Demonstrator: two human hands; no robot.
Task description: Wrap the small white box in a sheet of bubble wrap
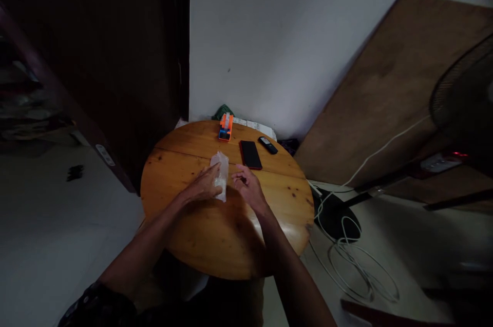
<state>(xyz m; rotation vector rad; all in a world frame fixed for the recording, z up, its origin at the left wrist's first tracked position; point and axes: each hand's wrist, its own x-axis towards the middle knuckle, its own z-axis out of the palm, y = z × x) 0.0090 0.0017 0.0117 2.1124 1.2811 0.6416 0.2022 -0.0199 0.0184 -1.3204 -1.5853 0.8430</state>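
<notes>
Forearms over the near edge of the round table [215, 245], left hand [202, 187] flat, fingers released, on a clear plastic packet [221, 175] mid-table, right hand [248, 186] just beside it, fingers curled, grasp impossible to tell, black phone [250, 154], remote [267, 145], orange block [225, 127] near the far edge.

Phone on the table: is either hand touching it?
No, the phone lies apart, just beyond the right hand, while the left hand rests on the white packet.
</notes>
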